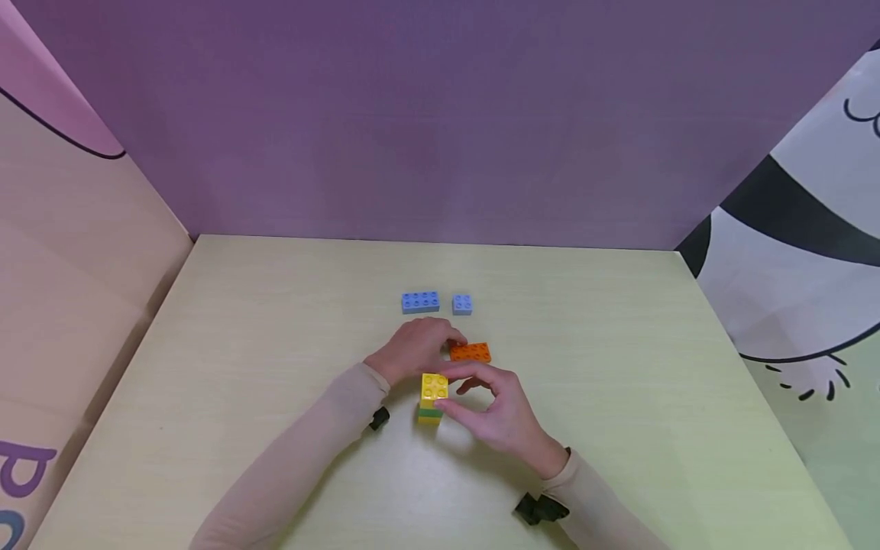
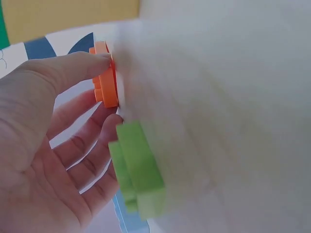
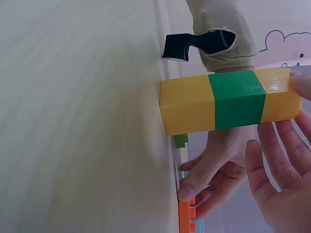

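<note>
Clock: I read it from the stack, with twelve toward the purple wall [image 1: 440,122].
Stack: a glossy plastic tower of yellow, green and yellow toy bricks [image 1: 434,391], upright on the pale wood-grained tabletop [image 1: 261,321], at the dial's centre.
Right hand [image 1: 505,405]: at three o'clock, thumb and forefinger pinching the top yellow brick, the other fingers away from the tower.
Left hand [image 1: 419,344]: around twelve, its thumb and fingers gripping the left end of the orange brick.
Orange brick: a flat, studded plastic block [image 1: 474,352] at about one o'clock, lying with its studs up.
Long blue brick: a studded plastic oblong [image 1: 420,304], near twelve, beyond the left hand.
Small blue brick: a square four-studded plastic block [image 1: 462,306], between twelve and one, just right of the long one.
Green brick: a light-green studded plastic block [image 2: 140,165], blurred, near the left fingertips; I can't fix its hour.
Sleeves: beige [image 1: 296,458], reaching in from about seven and five.
</note>
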A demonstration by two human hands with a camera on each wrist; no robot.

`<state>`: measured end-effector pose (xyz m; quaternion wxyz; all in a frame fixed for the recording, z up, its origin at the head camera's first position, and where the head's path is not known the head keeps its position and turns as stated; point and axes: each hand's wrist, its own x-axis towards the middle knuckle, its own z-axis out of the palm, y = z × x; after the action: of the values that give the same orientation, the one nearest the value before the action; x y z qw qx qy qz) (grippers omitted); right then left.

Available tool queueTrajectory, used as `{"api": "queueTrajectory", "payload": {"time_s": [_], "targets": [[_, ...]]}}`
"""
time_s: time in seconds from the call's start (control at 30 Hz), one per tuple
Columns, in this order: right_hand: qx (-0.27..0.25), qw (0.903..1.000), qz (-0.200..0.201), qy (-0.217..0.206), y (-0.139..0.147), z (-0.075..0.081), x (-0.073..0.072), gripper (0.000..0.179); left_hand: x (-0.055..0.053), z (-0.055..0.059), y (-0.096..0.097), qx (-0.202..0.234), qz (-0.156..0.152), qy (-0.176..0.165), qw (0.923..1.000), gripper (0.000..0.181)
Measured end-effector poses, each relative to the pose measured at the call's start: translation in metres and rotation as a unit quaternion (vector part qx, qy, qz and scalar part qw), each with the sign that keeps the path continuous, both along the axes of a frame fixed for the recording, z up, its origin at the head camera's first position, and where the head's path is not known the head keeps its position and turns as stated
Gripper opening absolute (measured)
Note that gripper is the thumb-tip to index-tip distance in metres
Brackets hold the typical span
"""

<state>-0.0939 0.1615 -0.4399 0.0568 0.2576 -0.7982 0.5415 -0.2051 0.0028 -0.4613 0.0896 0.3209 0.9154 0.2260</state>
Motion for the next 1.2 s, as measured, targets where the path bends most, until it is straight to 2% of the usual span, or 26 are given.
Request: {"api": "queueTrajectory", "payload": {"time_s": [0.2,0.4,0.6,0.73,0.87,1.0,1.2], "targets": [[-0.005,1.0,0.006,-0.003,0.002,0.0,0.001,0.031,0.002,0.004,-0.009,-0.01,0.006,-0.014,0.9998,0.044],[0.004,1.0,-0.002,-0.005,0.004,0.0,0.003,0.033,0.008,0.012,-0.014,-0.02,0.015,-0.013,0.9996,0.044],[-0.004,1.0,-0.005,-0.005,-0.001,0.015,0.008,0.031,0.018,0.02,-0.027,0.019,0.026,-0.007,0.9995,0.038],[-0.008,1.0,0.004,0.003,-0.005,0.024,0.012,0.029,0.025,0.022,-0.042,0.022,0.04,0.01,0.9989,0.04],[-0.009,0.9999,0.007,0.007,-0.002,0.013,0.009,0.03,0.033,0.024,-0.057,0.028,0.059,0.021,0.9976,0.037],[-0.012,0.9998,0.007,0.014,0.002,-0.001,0.005,0.032,0.041,0.029,-0.07,0.05,0.061,0.03,0.9965,0.03],[-0.017,0.9995,0.012,0.022,0.005,-0.003,0.005,0.031,0.054,0.039,-0.086,0.066,0.059,0.068,0.9937,0.027]]}}
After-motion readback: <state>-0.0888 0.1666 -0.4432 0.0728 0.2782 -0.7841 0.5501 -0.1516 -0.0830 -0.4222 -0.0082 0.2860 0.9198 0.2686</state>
